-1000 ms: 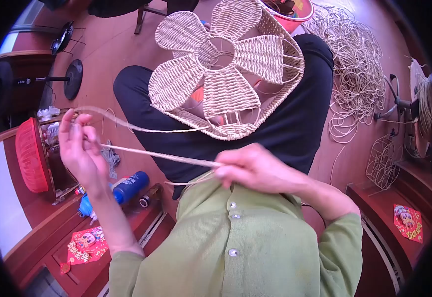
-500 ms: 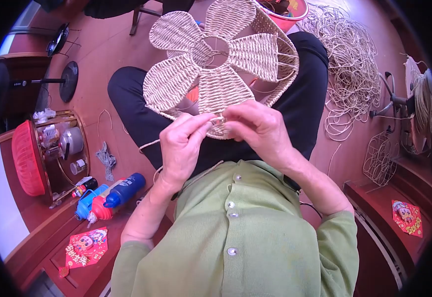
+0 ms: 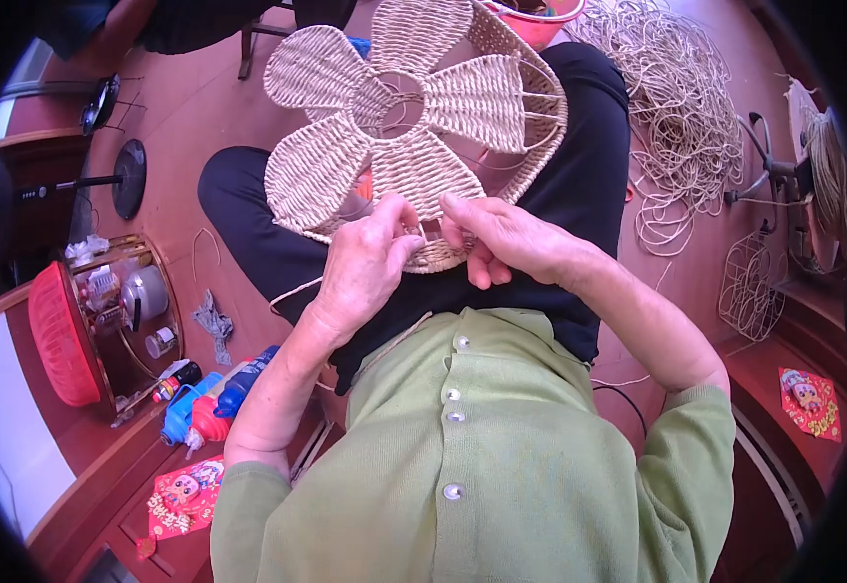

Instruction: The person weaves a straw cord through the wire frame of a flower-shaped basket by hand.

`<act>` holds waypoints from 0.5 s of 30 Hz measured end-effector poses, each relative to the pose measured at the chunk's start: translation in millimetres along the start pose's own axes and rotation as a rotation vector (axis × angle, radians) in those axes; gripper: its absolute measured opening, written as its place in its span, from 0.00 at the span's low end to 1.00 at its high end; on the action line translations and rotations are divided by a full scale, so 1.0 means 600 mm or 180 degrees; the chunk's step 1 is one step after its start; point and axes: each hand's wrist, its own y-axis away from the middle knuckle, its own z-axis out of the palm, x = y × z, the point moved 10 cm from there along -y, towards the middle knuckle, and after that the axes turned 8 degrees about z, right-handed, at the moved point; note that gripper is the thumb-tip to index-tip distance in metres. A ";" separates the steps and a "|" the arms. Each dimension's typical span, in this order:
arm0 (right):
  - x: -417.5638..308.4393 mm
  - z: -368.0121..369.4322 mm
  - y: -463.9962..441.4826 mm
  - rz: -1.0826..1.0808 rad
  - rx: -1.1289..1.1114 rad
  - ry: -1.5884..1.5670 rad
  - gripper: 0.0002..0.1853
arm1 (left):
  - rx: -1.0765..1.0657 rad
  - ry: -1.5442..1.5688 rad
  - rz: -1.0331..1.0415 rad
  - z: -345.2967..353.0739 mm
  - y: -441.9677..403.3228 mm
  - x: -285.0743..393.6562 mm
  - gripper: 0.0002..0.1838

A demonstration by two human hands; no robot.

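A woven straw-cord basket (image 3: 540, 180) with a flower-shaped face rests on my lap. Its petals spread around a round hole, and thin frame wires show beyond the right petal. My left hand (image 3: 370, 255) is closed in a pinch at the tip of the lower petal (image 3: 422, 180), by a short piece of cord. A length of cord (image 3: 297, 291) trails out to the left of this hand. My right hand (image 3: 516, 243) grips the same petal's tip from the right between thumb and index finger, its other fingers loosely curled. The exact contact under the fingertips is hidden.
A big heap of loose cord (image 3: 671, 107) lies on the floor at right, near a reel of cord (image 3: 830, 175). A red basin (image 3: 535, 29) stands beyond the basket. Bottles (image 3: 244, 384) and a rack with a red basket (image 3: 59, 335) are at left. Another person's arm (image 3: 118, 34) shows top left.
My right hand has loosened and turned, its lower fingers now visible below the petal tip. My left hand has shifted slightly left. The basket appears a little further left and up in view.
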 end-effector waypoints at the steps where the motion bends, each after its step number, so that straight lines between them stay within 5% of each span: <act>1: 0.000 -0.002 -0.001 -0.0015 0.0012 -0.0138 0.33 | -0.0063 0.0031 0.0034 0.003 -0.003 0.004 0.06; 8: -0.011 0.018 0.012 -0.0483 0.0044 -0.0497 0.35 | 0.0381 -0.0635 0.1242 -0.025 0.003 0.054 0.11; 15: -0.009 0.006 0.018 -0.0569 0.0078 -0.0575 0.31 | -0.0122 -0.0690 0.2283 -0.004 -0.009 0.075 0.15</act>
